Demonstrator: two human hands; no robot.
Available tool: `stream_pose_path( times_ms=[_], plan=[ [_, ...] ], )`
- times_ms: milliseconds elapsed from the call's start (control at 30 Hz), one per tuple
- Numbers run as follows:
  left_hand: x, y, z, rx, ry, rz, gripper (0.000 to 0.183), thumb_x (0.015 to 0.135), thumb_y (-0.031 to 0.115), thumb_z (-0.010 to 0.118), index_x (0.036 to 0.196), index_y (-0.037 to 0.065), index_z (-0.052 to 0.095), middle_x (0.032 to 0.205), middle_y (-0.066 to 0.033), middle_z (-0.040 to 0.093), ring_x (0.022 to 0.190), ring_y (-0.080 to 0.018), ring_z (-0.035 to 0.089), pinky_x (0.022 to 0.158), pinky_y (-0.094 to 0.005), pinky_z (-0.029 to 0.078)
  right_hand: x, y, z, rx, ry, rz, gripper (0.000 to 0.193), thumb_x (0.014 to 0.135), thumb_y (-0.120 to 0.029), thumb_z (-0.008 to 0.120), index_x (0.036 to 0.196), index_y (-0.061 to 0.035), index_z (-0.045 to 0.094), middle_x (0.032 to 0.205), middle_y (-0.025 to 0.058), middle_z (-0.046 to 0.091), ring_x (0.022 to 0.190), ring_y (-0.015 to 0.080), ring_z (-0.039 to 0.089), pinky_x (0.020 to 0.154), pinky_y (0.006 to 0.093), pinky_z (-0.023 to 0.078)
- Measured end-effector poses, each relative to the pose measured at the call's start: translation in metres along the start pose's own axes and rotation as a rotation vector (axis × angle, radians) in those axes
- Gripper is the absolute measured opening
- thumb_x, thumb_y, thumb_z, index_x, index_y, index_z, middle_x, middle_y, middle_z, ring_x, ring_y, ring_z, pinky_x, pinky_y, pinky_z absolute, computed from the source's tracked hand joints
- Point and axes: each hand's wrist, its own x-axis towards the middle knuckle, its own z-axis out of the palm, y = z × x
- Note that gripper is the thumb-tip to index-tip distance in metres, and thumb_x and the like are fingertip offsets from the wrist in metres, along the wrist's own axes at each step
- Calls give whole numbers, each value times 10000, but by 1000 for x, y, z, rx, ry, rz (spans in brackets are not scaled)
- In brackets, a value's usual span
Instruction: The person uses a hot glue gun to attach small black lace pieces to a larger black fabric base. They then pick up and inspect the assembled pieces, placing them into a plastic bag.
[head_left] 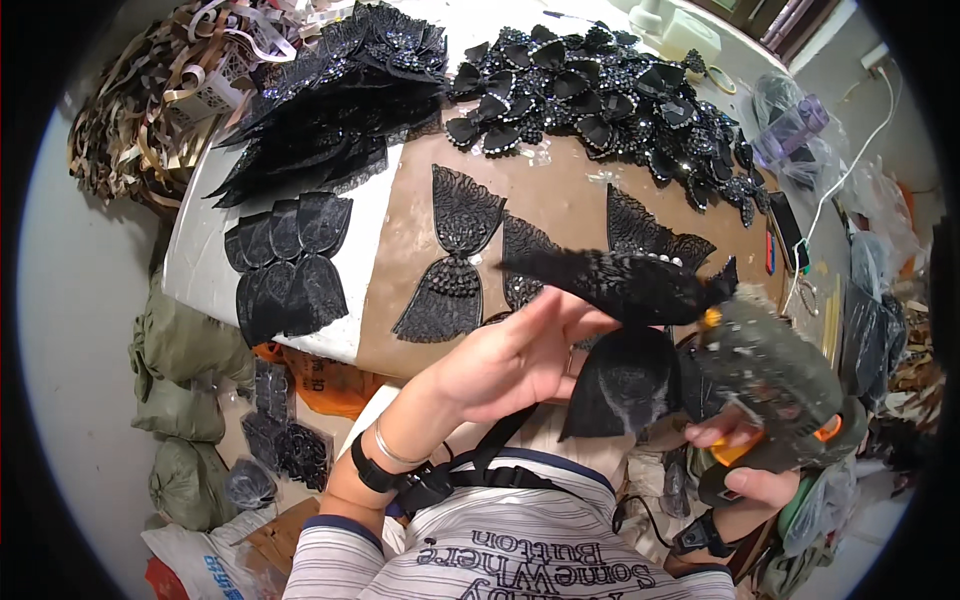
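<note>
The right hand (762,485) is clamped on the glue gun (775,370); left of it, the left hand (510,360) pinches a black bow (628,375), seemingly steadying it near the nozzle.

Bright room, white glare at the top of the table (200,235), tiny sparkles on black bows (560,85), fuzzy green tool (775,365), dark round edges, bendy sides.

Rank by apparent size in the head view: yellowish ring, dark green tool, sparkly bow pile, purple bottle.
1. Sparkly bow pile
2. Dark green tool, held nearer the camera
3. Purple bottle
4. Yellowish ring
</note>
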Motion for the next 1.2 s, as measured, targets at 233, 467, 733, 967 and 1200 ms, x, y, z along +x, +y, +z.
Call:
stream_pose_path(
  times_ms=[233,467,733,967,1200],
  plan=[
    [-6,6,18,214,150,44,601,926,214,555,1447,62,295,1380,-107,453,1235,-193,486,1002,-389,427,5,-4,-15,310,-66,-100,365,659,46,615,1000,-30,509,1023,244,585,1089,406,587,1035,545,428],
    [2,-7,15,245,388,225,346,939,165,621,1221,-8,520,1103,-106,646,998,-152,621,882,-287,502,-2,2,-19,376,63,-195,379,660,50,591,985,-36,416,959,199,531,1064,376,571,1035,531,454],
    [-8,-5,9,187,427,427,221,823,18,618,1034,-44,649,968,-126,684,911,-217,653,866,-358,511,3,15,-21,472,153,-219,383,657,48,555,998,-28,398,968,185,493,1031,362,570,1055,526,441],
    [-20,5,-6,245,539,479,291,888,98,639,1148,-28,607,1084,-111,667,1014,-196,626,960,-337,463,5,19,-27,465,249,-188,407,653,30,570,1017,-21,395,968,163,477,1025,341,566,1036,495,471],
    [-58,30,-14,358,687,512,223,905,108,638,1083,-25,622,993,-97,677,871,-143,641,804,-295,533,5,24,-44,483,141,-190,448,724,75,575,1115,-7,373,1045,132,423,1138,310,516,1137,444,360]
  ],
)
